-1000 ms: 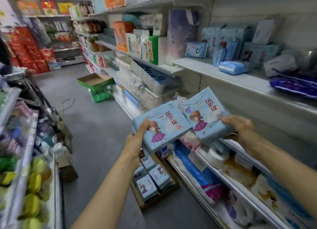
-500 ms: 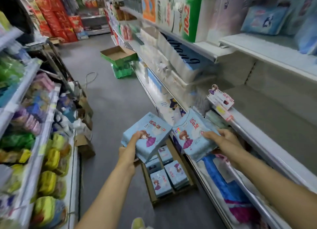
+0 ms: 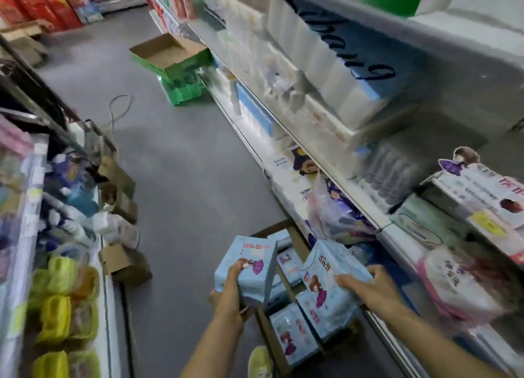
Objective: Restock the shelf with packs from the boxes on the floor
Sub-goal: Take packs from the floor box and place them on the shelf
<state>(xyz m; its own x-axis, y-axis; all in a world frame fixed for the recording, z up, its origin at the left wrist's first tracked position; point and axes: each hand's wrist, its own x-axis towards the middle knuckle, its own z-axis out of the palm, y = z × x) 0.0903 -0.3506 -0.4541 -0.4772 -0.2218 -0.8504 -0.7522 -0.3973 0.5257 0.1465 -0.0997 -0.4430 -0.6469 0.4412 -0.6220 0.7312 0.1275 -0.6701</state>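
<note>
Left hand (image 3: 231, 295) gripping one pack (image 3: 246, 267), right hand (image 3: 365, 288) gripping another pack (image 3: 326, 292), above floor box (image 3: 272, 341)

The person's left hand (image 3: 231, 295) grips 1 light-blue pack (image 3: 249, 267) and the right hand (image 3: 368, 288) grips another pack (image 3: 326, 295), both held above an open cardboard box (image 3: 272, 338) on the grey floor (image 3: 181, 179). More matching packs lie in that box, which sits just beside the shelf (image 3: 391, 230) on the right.

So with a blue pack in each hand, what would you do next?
Probably lift both toward the shelf on the right: the left hand and right hand each grip a pack, low over the box on the floor.
</note>
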